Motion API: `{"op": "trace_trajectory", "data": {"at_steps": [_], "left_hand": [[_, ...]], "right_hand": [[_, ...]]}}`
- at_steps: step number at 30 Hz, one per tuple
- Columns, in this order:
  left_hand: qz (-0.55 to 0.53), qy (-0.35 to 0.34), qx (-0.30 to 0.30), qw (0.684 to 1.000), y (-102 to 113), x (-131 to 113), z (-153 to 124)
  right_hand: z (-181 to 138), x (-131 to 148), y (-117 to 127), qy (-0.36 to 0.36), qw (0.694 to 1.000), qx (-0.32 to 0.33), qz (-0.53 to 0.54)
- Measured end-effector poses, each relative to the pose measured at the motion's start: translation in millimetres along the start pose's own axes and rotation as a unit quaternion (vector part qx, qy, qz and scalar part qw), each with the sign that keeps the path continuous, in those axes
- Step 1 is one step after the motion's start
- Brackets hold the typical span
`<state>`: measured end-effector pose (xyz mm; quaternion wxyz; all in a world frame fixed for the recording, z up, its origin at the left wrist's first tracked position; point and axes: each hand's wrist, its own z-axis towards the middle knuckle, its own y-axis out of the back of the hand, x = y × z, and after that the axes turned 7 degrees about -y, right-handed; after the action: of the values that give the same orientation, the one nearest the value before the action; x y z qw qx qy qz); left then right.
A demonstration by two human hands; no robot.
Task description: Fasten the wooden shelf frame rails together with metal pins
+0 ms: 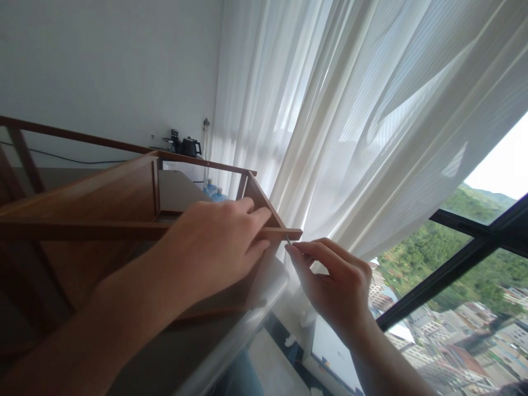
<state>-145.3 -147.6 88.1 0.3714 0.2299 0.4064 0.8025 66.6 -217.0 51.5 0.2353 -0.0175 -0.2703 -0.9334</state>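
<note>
A brown wooden frame [82, 229] with rails and panels stretches from the left edge to the middle of the view. My left hand [223, 234] is closed around its front rail near the right end, thumb below and fingers above. Just past that, my right hand [334, 275] pinches a small metal screw [287, 239] between thumb and fingertips. The screw's far tip meets the side of the rail close to its end; how deep it sits I cannot tell. A wooden side panel [264, 198] joins the rail there.
Long white curtains [313, 126] hang behind the frame. At right is a dark-framed window [490, 234] with hills and buildings outside. A black kettle [190, 147] and blue-tinted bottles [218, 194] stand at the back. A white box-like object [334, 352] lies low on the right.
</note>
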Motion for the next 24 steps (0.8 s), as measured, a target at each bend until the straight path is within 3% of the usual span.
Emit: {"op": "trace_trajectory", "data": {"at_steps": [7, 14, 18, 24], "left_hand": [[0.100, 0.075, 0.076, 0.989, 24, 41, -46], [0.103, 0.069, 0.119, 0.985, 28, 11, -27], [0.155, 0.075, 0.100, 0.980, 20, 4, -26], [0.150, 0.094, 0.076, 0.981, 9, 13, -30]], "right_hand": [[-5, -11, -9, 0.004, 0.999, -0.022, -0.032], [-8, -30, -7, -0.041, 0.998, -0.018, -0.034], [-11, -45, -6, 0.027, 0.996, -0.008, -0.087], [-7, -52, 0, 0.138, 0.979, -0.005, -0.149]]}}
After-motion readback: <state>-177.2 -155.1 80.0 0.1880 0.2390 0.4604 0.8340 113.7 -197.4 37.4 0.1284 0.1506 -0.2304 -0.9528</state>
